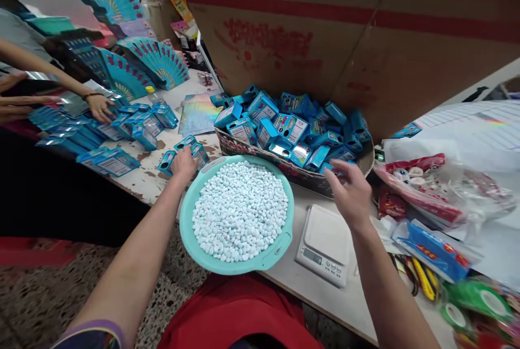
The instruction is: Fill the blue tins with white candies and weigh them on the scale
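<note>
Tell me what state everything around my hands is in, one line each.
Teal basin: filled with loose white pieces.
Carton: open-topped, heaped with jumbled blue boxes.
Scale: sitting flat, display too small to read surely.
Bottle: yellow cap on.
Clear bag: rumpled.
Left hand: at a box cluster beside the basin, grip hidden.
Right hand: raised, fingers parted, holding nothing visible.

This looks like a small packing workshop. A bowl of white pellets sits on a worn, chipped table. Right of the bowl is a digital scale, and farther right lie cutters and tape rolls. Behind the bowl, small blue boxes fill a cardboard tray, with a big carton beyond. Well left of the bowl, a co-worker's hand rests among more such boxes.
</note>
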`<control>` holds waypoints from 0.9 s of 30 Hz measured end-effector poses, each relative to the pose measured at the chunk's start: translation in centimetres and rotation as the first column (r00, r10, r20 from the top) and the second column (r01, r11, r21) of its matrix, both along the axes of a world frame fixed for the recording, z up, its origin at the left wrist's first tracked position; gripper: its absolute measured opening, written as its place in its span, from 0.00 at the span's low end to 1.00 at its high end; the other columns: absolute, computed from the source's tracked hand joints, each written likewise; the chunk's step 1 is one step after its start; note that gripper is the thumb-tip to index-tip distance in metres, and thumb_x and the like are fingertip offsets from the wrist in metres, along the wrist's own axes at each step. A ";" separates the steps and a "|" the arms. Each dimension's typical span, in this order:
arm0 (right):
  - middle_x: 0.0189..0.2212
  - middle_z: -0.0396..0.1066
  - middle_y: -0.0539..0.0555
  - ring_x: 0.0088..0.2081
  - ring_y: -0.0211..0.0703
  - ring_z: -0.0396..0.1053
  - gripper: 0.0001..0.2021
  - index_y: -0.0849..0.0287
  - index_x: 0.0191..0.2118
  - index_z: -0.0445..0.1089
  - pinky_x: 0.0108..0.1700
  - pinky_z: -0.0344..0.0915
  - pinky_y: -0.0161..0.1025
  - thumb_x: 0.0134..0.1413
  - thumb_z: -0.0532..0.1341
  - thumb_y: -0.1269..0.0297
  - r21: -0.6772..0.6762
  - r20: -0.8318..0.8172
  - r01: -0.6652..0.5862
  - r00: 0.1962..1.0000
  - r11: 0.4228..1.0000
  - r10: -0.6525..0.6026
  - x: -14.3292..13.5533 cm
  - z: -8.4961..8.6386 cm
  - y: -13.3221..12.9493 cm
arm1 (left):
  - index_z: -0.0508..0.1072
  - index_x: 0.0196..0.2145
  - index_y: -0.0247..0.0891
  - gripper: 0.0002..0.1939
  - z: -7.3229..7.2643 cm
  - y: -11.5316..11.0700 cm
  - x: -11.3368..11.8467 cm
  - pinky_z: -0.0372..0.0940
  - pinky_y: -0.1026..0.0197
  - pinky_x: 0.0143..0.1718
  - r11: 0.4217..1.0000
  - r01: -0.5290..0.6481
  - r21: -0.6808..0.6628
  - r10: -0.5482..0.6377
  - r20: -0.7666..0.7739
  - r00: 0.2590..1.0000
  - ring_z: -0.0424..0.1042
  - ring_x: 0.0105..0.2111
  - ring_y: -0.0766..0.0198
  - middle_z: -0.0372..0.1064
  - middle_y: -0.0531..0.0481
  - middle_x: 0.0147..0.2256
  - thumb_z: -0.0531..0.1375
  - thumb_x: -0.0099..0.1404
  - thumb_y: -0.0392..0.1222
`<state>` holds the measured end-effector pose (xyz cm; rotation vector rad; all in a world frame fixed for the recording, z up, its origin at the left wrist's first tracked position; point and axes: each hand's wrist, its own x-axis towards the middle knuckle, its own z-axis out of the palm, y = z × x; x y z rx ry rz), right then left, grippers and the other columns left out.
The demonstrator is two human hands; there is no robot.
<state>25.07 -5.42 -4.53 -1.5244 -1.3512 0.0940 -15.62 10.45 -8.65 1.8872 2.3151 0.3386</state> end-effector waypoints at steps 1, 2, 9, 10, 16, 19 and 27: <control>0.44 0.75 0.57 0.40 0.47 0.74 0.17 0.57 0.50 0.74 0.43 0.73 0.47 0.57 0.65 0.57 -0.026 0.039 -0.040 0.998 0.999 0.041 -0.4 0.5 2.8 | 0.64 0.59 0.30 0.25 0.2 -0.4 0.3 0.61 0.43 0.53 0.999 -0.001 0.053 0.002 -0.005 1.000 0.64 0.58 0.38 0.63 0.26 0.57 0.54 0.65 0.40; 0.48 0.73 0.59 0.44 0.48 0.74 0.19 0.57 0.54 0.71 0.45 0.73 0.48 0.57 0.63 0.60 -0.022 0.111 -0.056 0.992 0.998 0.058 -0.8 0.8 5.5 | 0.66 0.58 0.31 0.24 0.6 -1.0 0.6 0.60 0.42 0.56 0.992 0.008 0.124 -0.007 -0.002 1.000 0.61 0.60 0.38 0.63 0.27 0.58 0.54 0.66 0.41; 0.65 0.61 0.58 0.67 0.54 0.54 0.24 0.52 0.57 0.68 0.57 0.65 0.57 0.61 0.50 0.81 -0.202 0.589 -0.245 0.743 0.948 0.317 -1.7 0.2 18.7 | 0.63 0.62 0.41 0.28 -0.1 -12.0 3.3 0.53 0.44 0.66 0.885 0.444 0.137 -0.464 0.211 0.860 0.57 0.65 0.48 0.62 0.39 0.63 0.53 0.69 0.55; 0.65 0.61 0.59 0.66 0.55 0.56 0.23 0.53 0.56 0.69 0.55 0.66 0.56 0.61 0.51 0.81 -0.245 0.605 -0.255 0.713 0.935 0.353 -1.7 0.2 19.5 | 0.59 0.65 0.39 0.33 -0.7 -13.5 3.5 0.50 0.42 0.67 0.878 0.477 0.044 -0.474 0.230 0.850 0.52 0.68 0.46 0.57 0.37 0.66 0.53 0.68 0.58; 0.58 0.68 0.59 0.53 0.54 0.68 0.22 0.57 0.55 0.70 0.48 0.67 0.49 0.53 0.65 0.74 -0.285 0.716 -0.258 0.583 0.923 0.383 -0.9 1.9 19.2 | 0.48 0.70 0.35 0.43 -1.9 -17.1 5.8 0.38 0.33 0.67 0.886 0.358 -0.295 -0.279 0.278 0.919 0.35 0.72 0.39 0.39 0.34 0.72 0.51 0.67 0.62; 0.50 0.72 0.59 0.47 0.49 0.71 0.20 0.59 0.53 0.72 0.46 0.65 0.44 0.55 0.67 0.61 -0.144 0.650 -0.229 0.711 0.963 0.266 0.6 3.9 16.0 | 0.52 0.69 0.37 0.41 -1.8 -16.7 7.9 0.38 0.33 0.67 0.893 0.336 -0.301 -0.244 0.305 0.921 0.35 0.71 0.38 0.39 0.35 0.72 0.52 0.66 0.63; 0.31 0.71 0.50 0.32 0.40 0.68 0.24 0.59 0.39 0.77 0.37 0.64 0.41 0.37 0.76 0.50 0.282 0.014 -0.059 0.998 0.958 0.057 0.4 6.0 3.6 | 0.70 0.55 0.41 0.27 -2.2 -13.5 13.1 0.59 0.44 0.58 0.952 0.273 -0.138 -0.196 0.408 0.892 0.60 0.59 0.42 0.61 0.37 0.56 0.60 0.61 0.55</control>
